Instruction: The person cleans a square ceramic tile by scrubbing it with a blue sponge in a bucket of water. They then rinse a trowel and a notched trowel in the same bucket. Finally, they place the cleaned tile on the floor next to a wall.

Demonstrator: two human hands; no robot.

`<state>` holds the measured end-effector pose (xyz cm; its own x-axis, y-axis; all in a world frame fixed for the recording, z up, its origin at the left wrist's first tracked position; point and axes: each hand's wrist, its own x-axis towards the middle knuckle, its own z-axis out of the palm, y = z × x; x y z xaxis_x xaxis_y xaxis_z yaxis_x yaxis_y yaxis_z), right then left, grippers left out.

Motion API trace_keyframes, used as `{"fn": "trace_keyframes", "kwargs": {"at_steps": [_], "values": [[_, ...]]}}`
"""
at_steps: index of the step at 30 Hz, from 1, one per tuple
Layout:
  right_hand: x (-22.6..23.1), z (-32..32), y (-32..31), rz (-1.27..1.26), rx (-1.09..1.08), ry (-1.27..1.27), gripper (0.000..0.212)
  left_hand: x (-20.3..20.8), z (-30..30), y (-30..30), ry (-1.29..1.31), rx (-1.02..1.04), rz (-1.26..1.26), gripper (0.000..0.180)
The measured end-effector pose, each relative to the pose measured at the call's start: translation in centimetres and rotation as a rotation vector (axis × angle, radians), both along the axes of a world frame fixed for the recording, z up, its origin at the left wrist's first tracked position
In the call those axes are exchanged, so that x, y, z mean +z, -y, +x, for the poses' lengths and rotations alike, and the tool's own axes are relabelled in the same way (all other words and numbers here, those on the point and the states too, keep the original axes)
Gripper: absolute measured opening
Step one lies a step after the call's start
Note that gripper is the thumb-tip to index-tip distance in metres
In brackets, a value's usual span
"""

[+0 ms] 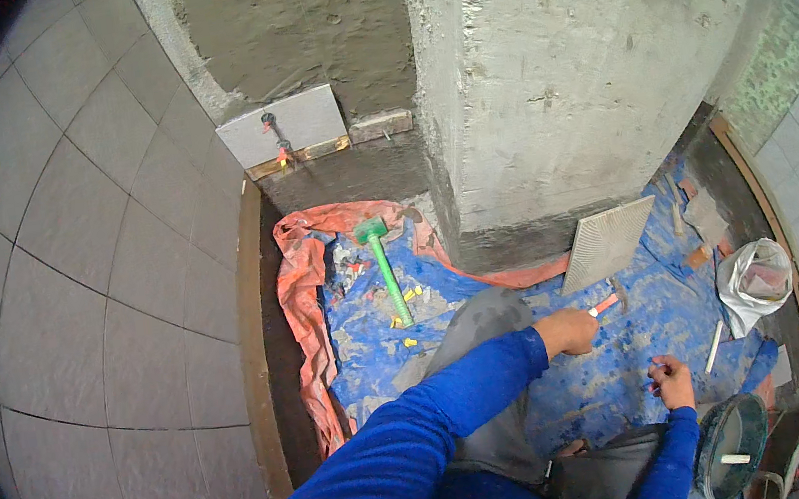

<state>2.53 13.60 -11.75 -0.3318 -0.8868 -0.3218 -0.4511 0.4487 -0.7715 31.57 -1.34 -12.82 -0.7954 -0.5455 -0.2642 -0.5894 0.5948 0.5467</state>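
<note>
My left hand point(569, 332), reached forward over the blue sheet, is closed around a small hammer point(607, 305) with a red and white handle and a metal head. Lower and to the right, my right hand point(672, 383) has its fingers pinched together; a small bluish bit shows at the fingertips, too small to name. Just beyond the left hand, a tile point(608, 244) leans against the base of the concrete column, its ribbed back facing me. A green mallet point(388, 273) lies on the sheet, farther left.
Grey tiles point(99, 269) cover the left wall. One tile point(283, 129) with protruding pipe fittings sits on the back wall above a ledge. A blue sheet point(580, 397) with orange edges covers the floor. At right are a white sack point(756, 288) and a dark bucket point(706, 461).
</note>
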Motion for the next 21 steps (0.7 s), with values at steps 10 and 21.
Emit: {"fn": "trace_keyframes", "kwargs": {"at_steps": [10, 21], "values": [[0.8, 0.6, -0.1, 0.003, 0.007, -0.039, 0.029, 0.4, 0.2, -0.2, 0.029, 0.021, 0.015, 0.036], [0.6, 0.5, -0.1, -0.004, 0.003, -0.043, 0.029, 1.4, 0.5, -0.2, 0.044, 0.001, 0.037, 0.038]]}}
